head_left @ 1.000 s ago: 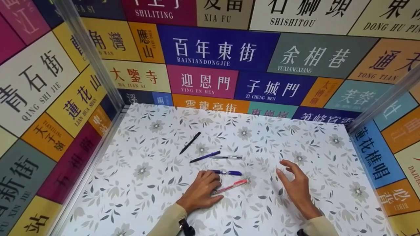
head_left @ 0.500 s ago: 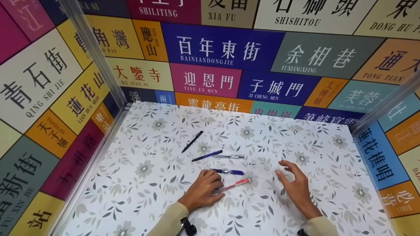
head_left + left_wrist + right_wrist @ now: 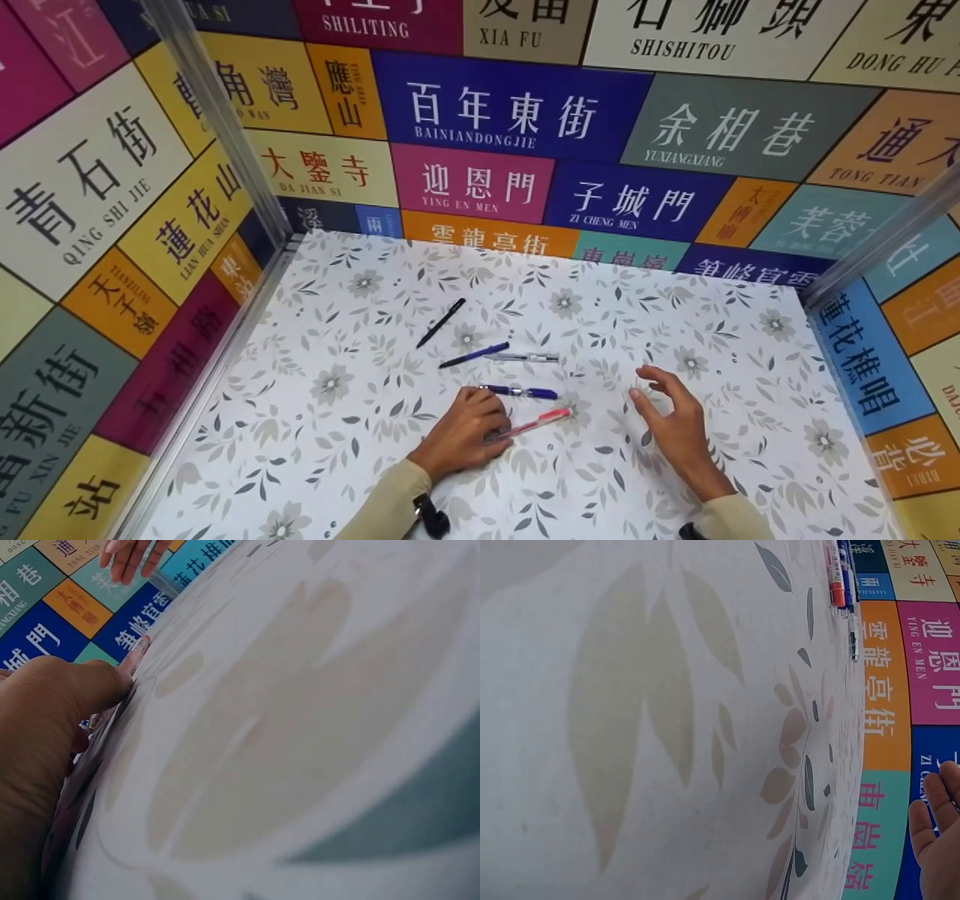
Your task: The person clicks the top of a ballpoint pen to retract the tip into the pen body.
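Observation:
My left hand [image 3: 466, 431] rests low on the patterned tabletop, its fingers curled and its thumb bent in around the near end of a pink pen [image 3: 538, 422]. Part of that pen is hidden beneath the fingers. In the left wrist view the thumb [image 3: 90, 686] lies against the pen's line. Just beyond the fingertips is a blue pen [image 3: 525, 391], its left end close to the knuckles. My right hand [image 3: 676, 427] holds nothing, fingers loosely bent and thumb apart, to the right of the pens.
Farther back lie a black pen [image 3: 441, 322], a dark blue pen [image 3: 474, 355] and a clear pen [image 3: 525, 358], the last two with ends close together. Walls with colourful sign panels [image 3: 510, 105] enclose the floral-print table [image 3: 637, 315] at the back and sides.
The left thumb has drawn slightly closer to the fingers around the pink pen's end. The view has shifted a little; the right hand and the other pens have stayed put.

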A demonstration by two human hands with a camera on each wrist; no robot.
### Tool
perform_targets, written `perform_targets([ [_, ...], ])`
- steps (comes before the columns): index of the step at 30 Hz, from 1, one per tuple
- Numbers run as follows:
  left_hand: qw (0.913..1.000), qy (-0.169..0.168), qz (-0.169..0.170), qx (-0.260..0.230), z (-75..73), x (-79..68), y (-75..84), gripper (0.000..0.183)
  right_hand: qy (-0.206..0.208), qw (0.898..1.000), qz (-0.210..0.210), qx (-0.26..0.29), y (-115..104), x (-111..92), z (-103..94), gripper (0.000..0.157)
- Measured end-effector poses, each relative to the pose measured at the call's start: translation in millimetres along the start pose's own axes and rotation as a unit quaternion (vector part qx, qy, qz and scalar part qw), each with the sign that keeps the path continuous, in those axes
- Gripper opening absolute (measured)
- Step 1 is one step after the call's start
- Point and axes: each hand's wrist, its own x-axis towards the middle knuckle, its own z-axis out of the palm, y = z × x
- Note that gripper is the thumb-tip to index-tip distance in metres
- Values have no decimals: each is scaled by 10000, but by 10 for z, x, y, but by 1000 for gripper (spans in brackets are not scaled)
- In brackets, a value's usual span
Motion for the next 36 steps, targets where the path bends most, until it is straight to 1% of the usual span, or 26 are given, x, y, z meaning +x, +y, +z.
perform_targets([
  [3,10000,47,-5,-10,-5,6,10,12,16,10000,49,69,-25,-1,-7,44],
  [6,10000,-1,-67,-41,-10,13,23,11,94,9999,29,81,-24,-9,-10,45],
  [9,9999,-1,-110,-14,-7,14,28,11,140,9998,102,81,-26,-24,-13,47],
  [14,9997,221,-110,9,1,24,25,10,137,9991,393,107,-52,-33,-14,45],
  [19,9990,272,-270,-208,-14,38,20,9,131,9979,616,147,-72,-38,-17,43],
  [22,9975,368,-398,-454,-15,32,8,7,134,9974,696,136,-84,-48,-19,42],
  [26,9911,636,-627,-990,-5,14,-6,4,100,9970,742,189,-90,-61,-30,42],
  [30,9787,927,-916,-1588,17,2,15,5,57,9952,939,262,-27,-92,-27,42],
  [34,9681,1192,-1045,-1940,36,8,78,8,-7,9911,1278,385,112,-138,-16,42],
  [36,9662,1292,-1015,-1987,39,20,118,10,-62,9885,1427,505,166,-158,-19,42],
])
